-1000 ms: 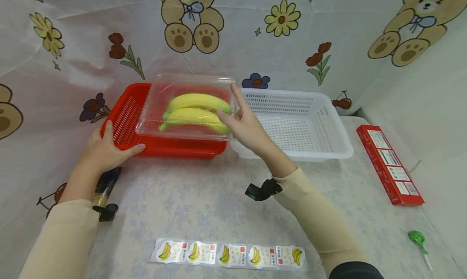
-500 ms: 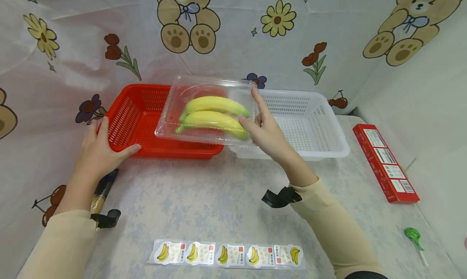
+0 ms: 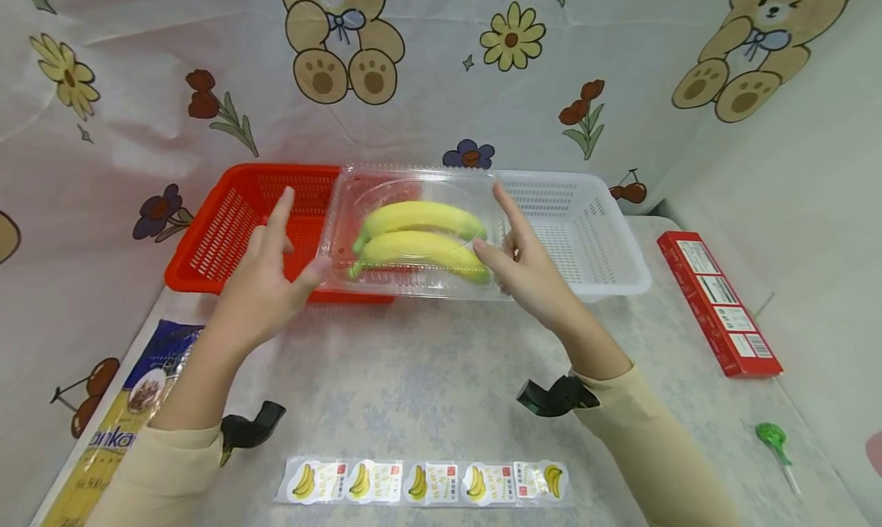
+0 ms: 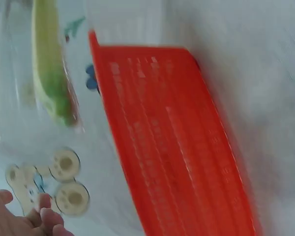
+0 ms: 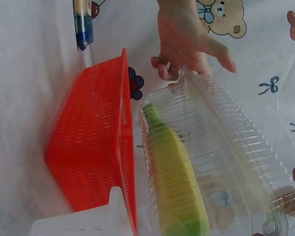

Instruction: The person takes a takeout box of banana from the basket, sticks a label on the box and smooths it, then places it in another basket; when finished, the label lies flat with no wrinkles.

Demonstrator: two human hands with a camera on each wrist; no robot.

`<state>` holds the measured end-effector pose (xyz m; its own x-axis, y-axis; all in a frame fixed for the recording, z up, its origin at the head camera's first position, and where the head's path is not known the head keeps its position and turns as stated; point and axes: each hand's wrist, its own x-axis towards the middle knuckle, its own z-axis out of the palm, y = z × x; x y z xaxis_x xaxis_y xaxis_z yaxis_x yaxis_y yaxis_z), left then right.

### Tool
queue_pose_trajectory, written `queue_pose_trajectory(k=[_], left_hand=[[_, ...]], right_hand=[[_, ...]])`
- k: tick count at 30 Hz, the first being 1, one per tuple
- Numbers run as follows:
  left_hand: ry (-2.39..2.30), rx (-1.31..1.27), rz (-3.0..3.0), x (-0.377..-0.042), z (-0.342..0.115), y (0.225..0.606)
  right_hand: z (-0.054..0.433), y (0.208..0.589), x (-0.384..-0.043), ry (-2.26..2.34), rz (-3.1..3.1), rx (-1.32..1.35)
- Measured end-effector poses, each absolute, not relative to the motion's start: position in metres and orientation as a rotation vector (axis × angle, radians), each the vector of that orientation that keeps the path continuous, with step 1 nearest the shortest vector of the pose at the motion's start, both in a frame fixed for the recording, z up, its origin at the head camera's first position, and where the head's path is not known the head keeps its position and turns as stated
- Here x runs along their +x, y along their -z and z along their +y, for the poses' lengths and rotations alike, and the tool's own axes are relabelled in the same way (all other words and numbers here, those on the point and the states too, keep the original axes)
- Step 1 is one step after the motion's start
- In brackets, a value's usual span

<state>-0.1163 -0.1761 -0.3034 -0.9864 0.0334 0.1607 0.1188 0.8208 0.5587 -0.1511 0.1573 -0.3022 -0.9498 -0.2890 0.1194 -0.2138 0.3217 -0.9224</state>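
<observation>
A clear plastic clamshell box (image 3: 413, 176) hangs above the baskets, and through its lid show two yellow bananas (image 3: 423, 219) with green ends. My right hand (image 3: 534, 270) grips the box's right end, thumb at the front and index finger stretched along the side. At the box's left end is my left hand (image 3: 265, 282), its thumb and index finger spread apart. The right wrist view shows that left hand (image 5: 184, 42) close against the box's end; whether it touches cannot be told. In the left wrist view one banana (image 4: 51, 73) appears through the plastic.
Under the box stand a red basket (image 3: 186, 270) on the left and a white basket (image 3: 623, 259) on the right. A strip of banana stickers (image 3: 422, 482) lies in front. Around are a yellow-blue packet (image 3: 113, 427), a red box (image 3: 720, 305) and a green lollipop (image 3: 772, 435).
The right hand has carried the box of bananas rightward, from over the red basket to between both baskets. The left hand has let go of the red basket's rim and moved to the box.
</observation>
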Motion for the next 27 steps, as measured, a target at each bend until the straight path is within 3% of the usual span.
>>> queue_pose_trajectory(k=[10, 27], left_hand=[[0.996, -0.27, -2.956, -0.109, -0.13, 0.305], [1.154, -0.388, -2.875, -0.092, -0.101, 0.313]], right_hand=[[0.18, 0.302, -0.127, 1.684, 2.55, -0.424], [0.208, 0.302, -0.086, 1.492, 2.729, -0.415]])
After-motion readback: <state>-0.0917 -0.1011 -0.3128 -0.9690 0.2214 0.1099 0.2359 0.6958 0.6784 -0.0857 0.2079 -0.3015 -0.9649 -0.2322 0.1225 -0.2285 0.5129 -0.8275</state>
